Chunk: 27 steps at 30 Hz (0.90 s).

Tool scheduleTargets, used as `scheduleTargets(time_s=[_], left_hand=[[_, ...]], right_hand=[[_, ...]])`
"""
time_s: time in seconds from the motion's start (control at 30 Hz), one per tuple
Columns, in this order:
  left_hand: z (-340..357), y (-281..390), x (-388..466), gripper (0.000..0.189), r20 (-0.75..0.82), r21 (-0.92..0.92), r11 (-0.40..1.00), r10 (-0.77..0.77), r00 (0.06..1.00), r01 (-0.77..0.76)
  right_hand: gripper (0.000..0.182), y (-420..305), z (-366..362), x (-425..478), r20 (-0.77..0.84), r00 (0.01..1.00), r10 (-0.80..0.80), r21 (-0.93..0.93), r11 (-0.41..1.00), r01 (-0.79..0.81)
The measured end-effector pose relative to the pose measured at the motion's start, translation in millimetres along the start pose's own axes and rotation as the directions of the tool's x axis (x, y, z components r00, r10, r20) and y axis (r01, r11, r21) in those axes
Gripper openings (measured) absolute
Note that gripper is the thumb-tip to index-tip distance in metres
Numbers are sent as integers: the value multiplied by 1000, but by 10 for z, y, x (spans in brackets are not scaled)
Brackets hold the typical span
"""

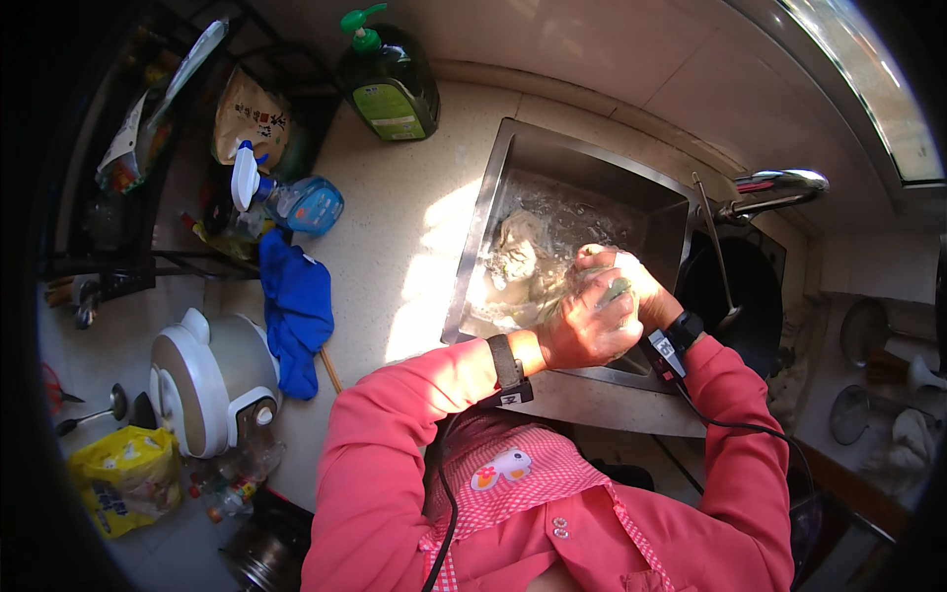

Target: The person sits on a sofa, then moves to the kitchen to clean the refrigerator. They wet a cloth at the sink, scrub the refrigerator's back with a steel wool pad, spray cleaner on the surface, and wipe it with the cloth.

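Over the near right part of a stainless steel sink [473, 277], my left hand [592, 322] and my right hand [640, 285] are pressed together around a wet, light greenish cloth [615, 290]. Most of it is hidden by my fingers. Sudsy water [573, 211] stands in the basin. A bunched, pale wet cloth [520, 240] lies in it, left of my hands. Each wrist wears a dark band with a small device and a cable.
A chrome faucet [777, 194] and a black pan [732, 296] with a ladle are at the right. Left stand a green pump bottle [392, 92], a blue spray bottle [307, 206], a blue cloth [296, 311] and a rice cooker [214, 381].
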<state>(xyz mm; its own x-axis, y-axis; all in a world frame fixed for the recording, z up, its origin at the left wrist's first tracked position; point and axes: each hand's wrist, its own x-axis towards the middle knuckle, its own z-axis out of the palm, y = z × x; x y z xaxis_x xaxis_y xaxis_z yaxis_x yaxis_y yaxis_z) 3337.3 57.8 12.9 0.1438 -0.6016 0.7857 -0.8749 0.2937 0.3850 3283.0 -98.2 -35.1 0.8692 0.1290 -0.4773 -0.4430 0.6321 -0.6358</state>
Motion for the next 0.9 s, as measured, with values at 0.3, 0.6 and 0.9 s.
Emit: scheduleTargets(time_s=[0.3, 0.6, 0.9], left_hand=[[-61, 1, -180, 19, 150, -109, 951, 304, 941, -289], [34, -21, -447, 17, 222, -142, 863, 506, 834, -485], [233, -100, -754, 11, 404, -127, 840, 530, 746, -528]], right_hand=[[14, -154, 340, 82, 92, 979, 184, -497, 860, -115], [19, 72, 459, 246, 16, 962, 274, -765, 622, -164], [21, 334, 482, 494, -156, 963, 218, -832, 497, -247]])
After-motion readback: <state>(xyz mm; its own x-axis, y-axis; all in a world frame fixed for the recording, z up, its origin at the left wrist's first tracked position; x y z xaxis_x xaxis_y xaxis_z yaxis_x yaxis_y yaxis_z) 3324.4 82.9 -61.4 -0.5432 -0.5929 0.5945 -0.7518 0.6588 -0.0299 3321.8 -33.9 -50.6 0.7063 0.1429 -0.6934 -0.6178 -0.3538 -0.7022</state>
